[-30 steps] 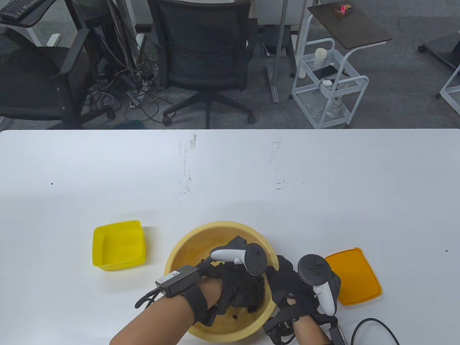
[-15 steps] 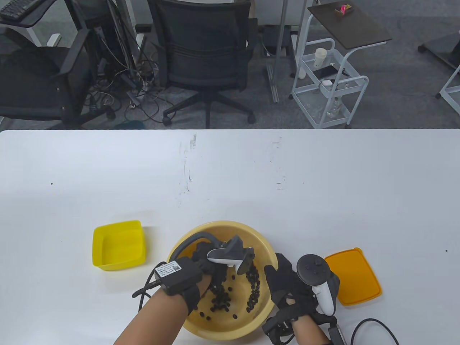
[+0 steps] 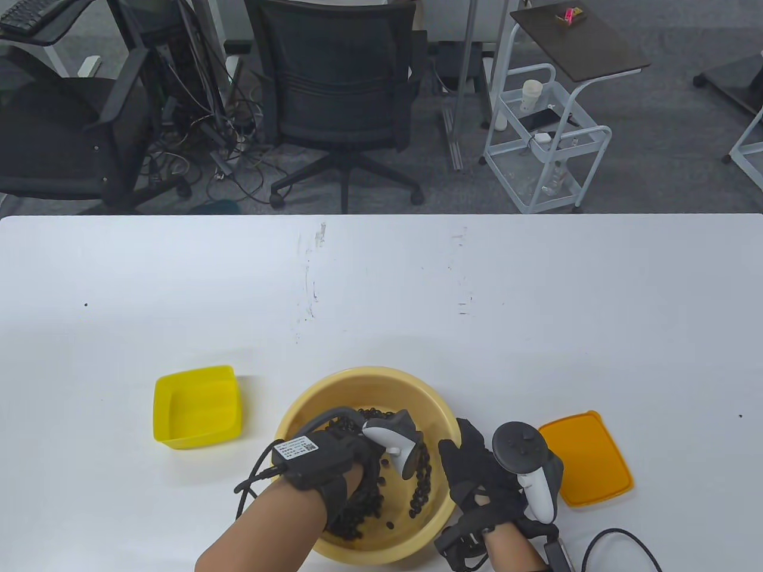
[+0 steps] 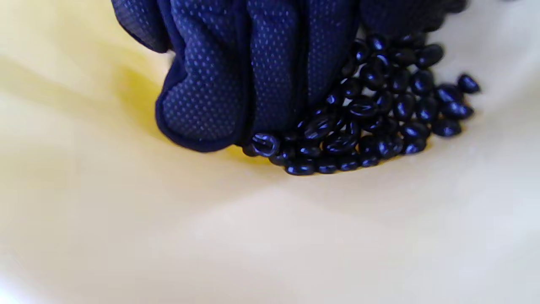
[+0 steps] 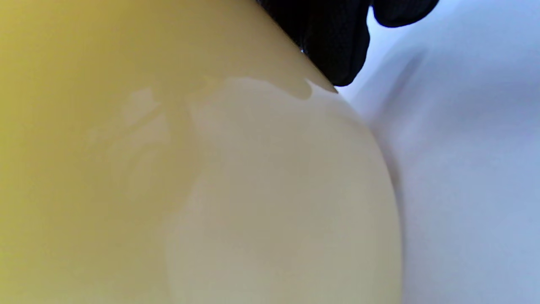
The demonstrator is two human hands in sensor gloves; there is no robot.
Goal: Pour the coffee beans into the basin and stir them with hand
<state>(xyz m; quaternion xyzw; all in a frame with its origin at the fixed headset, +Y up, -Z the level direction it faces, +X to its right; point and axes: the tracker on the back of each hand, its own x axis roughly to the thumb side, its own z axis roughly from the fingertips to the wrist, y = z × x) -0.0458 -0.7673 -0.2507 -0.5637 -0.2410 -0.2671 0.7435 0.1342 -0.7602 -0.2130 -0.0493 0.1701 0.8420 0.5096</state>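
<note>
Coffee beans (image 3: 420, 476): dark and glossy, down inside the basin, bunched along its floor and up the right inner wall; in the left wrist view a cluster (image 4: 379, 114) sits right against the gloved fingers (image 4: 236, 84).
Yellow tub (image 3: 198, 406): left of the basin, apart from it, on the white surface (image 3: 536, 310), nothing showing inside.
Left hand (image 3: 357, 471): reaching down into the basin, fingers held together and fairly straight, fingertips on the basin floor and pressed into the beans; grip open, nothing held.
Basin (image 3: 357, 381): pale yellow, round, near the front edge of the surface.
Right hand (image 3: 477, 471): at the basin's right rim, fingers hooked over the edge; in the right wrist view a dark glove (image 5: 337, 50) meets the outer wall (image 5: 211, 169); grip closed on the rim.
Orange lid (image 3: 587, 459): flat on the surface, right of the basin, just beyond the right hand.
</note>
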